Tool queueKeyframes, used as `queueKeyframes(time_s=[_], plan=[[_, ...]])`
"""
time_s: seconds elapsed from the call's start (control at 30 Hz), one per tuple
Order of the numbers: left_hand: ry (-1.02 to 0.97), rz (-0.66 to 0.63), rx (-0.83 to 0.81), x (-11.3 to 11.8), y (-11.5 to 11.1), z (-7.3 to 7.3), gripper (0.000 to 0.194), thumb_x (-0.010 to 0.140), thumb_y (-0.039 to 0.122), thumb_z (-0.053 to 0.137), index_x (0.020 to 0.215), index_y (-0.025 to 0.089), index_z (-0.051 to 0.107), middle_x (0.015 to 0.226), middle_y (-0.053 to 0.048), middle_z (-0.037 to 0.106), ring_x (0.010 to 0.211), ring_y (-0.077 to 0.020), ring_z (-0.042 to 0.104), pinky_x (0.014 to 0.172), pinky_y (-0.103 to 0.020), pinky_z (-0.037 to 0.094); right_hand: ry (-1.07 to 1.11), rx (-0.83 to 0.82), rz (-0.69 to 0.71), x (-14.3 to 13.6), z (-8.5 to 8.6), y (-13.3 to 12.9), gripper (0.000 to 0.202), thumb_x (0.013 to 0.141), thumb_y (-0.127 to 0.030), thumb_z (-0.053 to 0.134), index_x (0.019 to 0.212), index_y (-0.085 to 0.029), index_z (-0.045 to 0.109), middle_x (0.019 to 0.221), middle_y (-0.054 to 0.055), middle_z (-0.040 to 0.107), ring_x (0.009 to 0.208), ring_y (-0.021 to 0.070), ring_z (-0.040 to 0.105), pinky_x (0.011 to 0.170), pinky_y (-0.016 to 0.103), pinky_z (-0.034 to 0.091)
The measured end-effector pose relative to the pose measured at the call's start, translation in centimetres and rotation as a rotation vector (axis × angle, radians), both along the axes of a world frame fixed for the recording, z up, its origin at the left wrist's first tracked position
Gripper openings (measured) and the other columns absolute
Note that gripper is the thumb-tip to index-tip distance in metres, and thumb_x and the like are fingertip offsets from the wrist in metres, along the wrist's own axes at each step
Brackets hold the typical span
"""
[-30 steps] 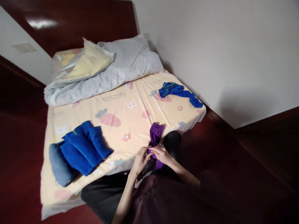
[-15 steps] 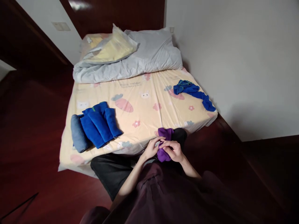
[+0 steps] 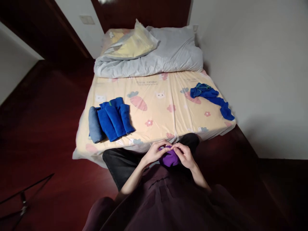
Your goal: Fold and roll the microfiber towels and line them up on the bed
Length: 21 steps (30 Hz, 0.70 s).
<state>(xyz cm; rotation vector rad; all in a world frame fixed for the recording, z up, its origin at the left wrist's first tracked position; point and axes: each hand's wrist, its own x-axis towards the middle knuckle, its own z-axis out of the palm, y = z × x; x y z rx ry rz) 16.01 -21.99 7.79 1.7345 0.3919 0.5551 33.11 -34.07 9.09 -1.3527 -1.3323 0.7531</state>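
A purple cloth (image 3: 169, 158) is bunched above my lap, just off the bed's front edge. My left hand (image 3: 156, 152) pinches its upper side from the left, thumb and fingers closed on the fabric. From the right, my right hand (image 3: 184, 154) grips the same cloth, its fingertips meeting those of the left near the top. Folds hide exactly what kind of cloth item it is. Left of my hands, folded blue cloths (image 3: 115, 119) lie side by side on the bed, a grey-blue rolled cloth (image 3: 95, 125) against them. A crumpled blue cloth (image 3: 209, 95) lies at the bed's right side.
The bed (image 3: 154, 109) has a yellow sheet printed with carrots and rabbits. A grey quilt (image 3: 168, 61) and a yellow pillow-like bundle (image 3: 137, 43) lie at its far end. A white wall (image 3: 252, 80) rises to the right. A thin black stand (image 3: 23, 199) is on the floor at lower left.
The purple cloth has gone from hanging long, above and below my hands, to a compact bunch beneath my fingers. The view has shifted, so the bed appears further right.
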Motion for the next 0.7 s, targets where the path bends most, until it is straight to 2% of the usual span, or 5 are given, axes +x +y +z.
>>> queueKeyframes(time_s=[0.13, 0.23, 0.37, 0.5, 0.7], plan=[[0.033, -0.054, 0.071, -0.1, 0.3, -1.4, 0.031, 0.104, 0.043, 0.061, 0.105, 0.016, 0.076, 0.1, -0.009, 0.075, 0.094, -0.0215, 0.07, 0.094, -0.033, 0.054, -0.004, -0.017, -0.004, 0.0, -0.2, -0.3, 0.022, 0.106, -0.038, 0.062, 0.102, -0.022, 0.075, 0.094, 0.004, 0.078, 0.086, 0.0177, 0.077, 0.08, 0.027, 0.061], [0.101, -0.116, 0.101, -1.1, 0.7, -2.5, 0.031, 0.106, 0.042, 0.056, 0.108, 0.017, 0.076, 0.103, -0.009, 0.075, 0.095, -0.0213, 0.07, 0.093, -0.033, 0.054, -0.007, -0.041, -0.003, 0.1, -0.8, -0.2, 0.022, 0.096, -0.042, 0.077, 0.101, -0.021, 0.073, 0.087, 0.003, 0.077, 0.074, 0.017, 0.074, 0.069, 0.026, 0.061], [0.138, 0.09, 0.077, -2.1, 1.2, -2.9, 0.037, 0.108, 0.044, 0.049, 0.102, 0.016, 0.072, 0.095, -0.009, 0.073, 0.089, -0.021, 0.068, 0.087, -0.032, 0.053, -0.097, 0.004, -0.04, 0.2, -0.8, 0.6, 0.031, 0.085, -0.041, 0.088, 0.105, -0.022, 0.073, 0.093, 0.004, 0.077, 0.08, 0.019, 0.075, 0.074, 0.029, 0.063], [0.132, 0.28, 0.096, -2.8, 1.5, -0.8, 0.042, 0.11, 0.047, 0.044, 0.097, 0.016, 0.069, 0.084, -0.005, 0.069, 0.076, -0.0169, 0.063, 0.077, -0.028, 0.051, -0.251, 0.111, -0.137, 0.2, 0.3, 1.6, 0.012, 0.096, -0.03, 0.077, 0.106, -0.024, 0.076, 0.096, 0.005, 0.077, 0.089, 0.0202, 0.076, 0.087, 0.035, 0.064], [0.174, 0.132, 0.237, -5.1, 1.8, 3.8, 0.044, 0.108, 0.054, 0.051, 0.095, 0.018, 0.072, 0.086, -0.004, 0.073, 0.077, -0.0164, 0.067, 0.076, -0.026, 0.051, -0.354, 0.264, -0.226, 0.9, 0.7, 2.3, 0.014, 0.104, -0.022, 0.065, 0.104, -0.025, 0.079, 0.098, 0.006, 0.08, 0.092, 0.0213, 0.078, 0.092, 0.037, 0.065]])
